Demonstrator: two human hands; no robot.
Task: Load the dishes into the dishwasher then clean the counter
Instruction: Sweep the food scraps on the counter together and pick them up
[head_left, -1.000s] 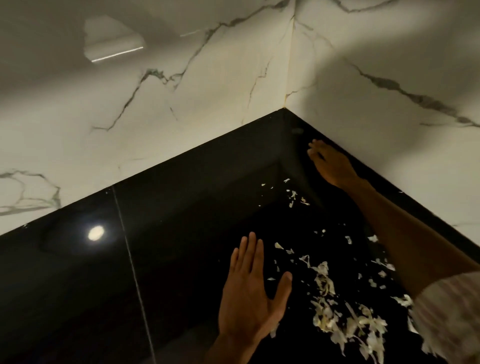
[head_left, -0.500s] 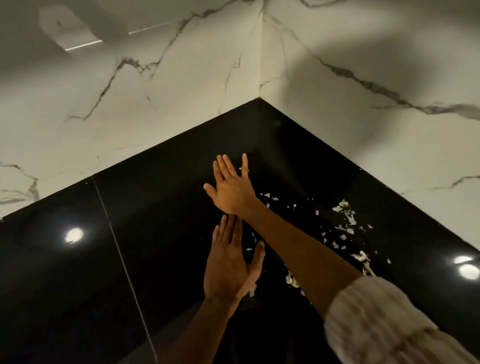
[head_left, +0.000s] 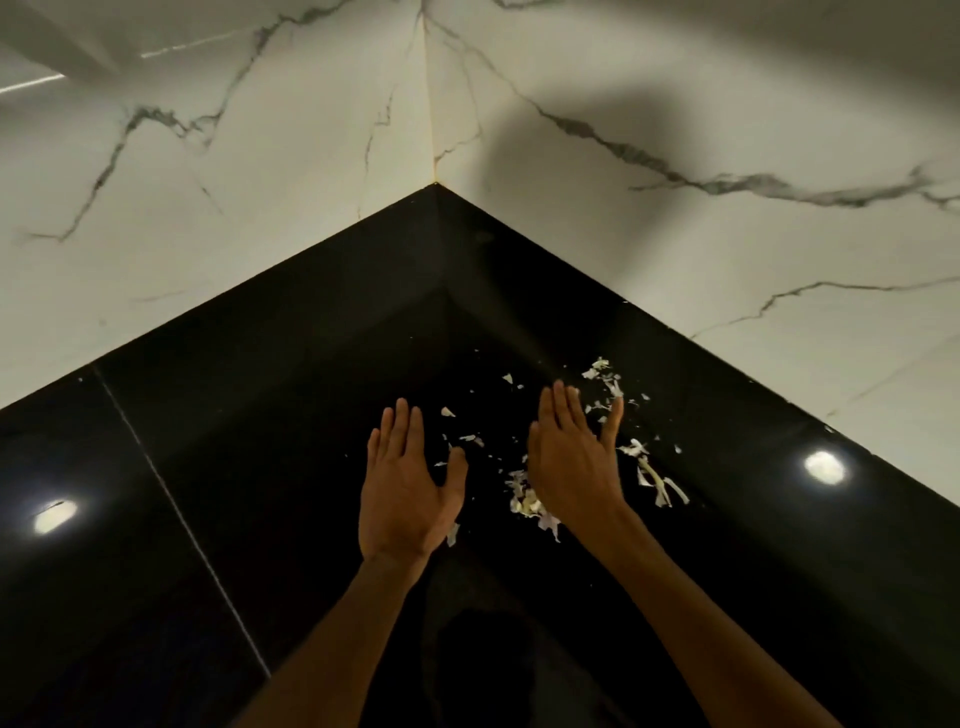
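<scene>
A glossy black counter (head_left: 270, 467) fills a corner between two marble walls. Pale food scraps (head_left: 524, 501) lie scattered on it, most in a small heap between my hands and a looser patch (head_left: 605, 382) near the right wall. My left hand (head_left: 408, 486) lies flat on the counter, fingers straight and together, just left of the scraps. My right hand (head_left: 574, 457) is flat too, fingers straight, over the scraps and covering part of the heap. Neither hand holds anything.
White marble walls (head_left: 260, 171) with grey veins meet at the corner (head_left: 434, 184). A low black upstand runs along both walls. A thin seam (head_left: 171, 504) crosses the counter at the left. Ceiling lights reflect in the black surface (head_left: 823, 466).
My right hand has swept from the far corner across to the left and now back right beside the heap. My left hand stayed flat. The scraps sit more gathered.
</scene>
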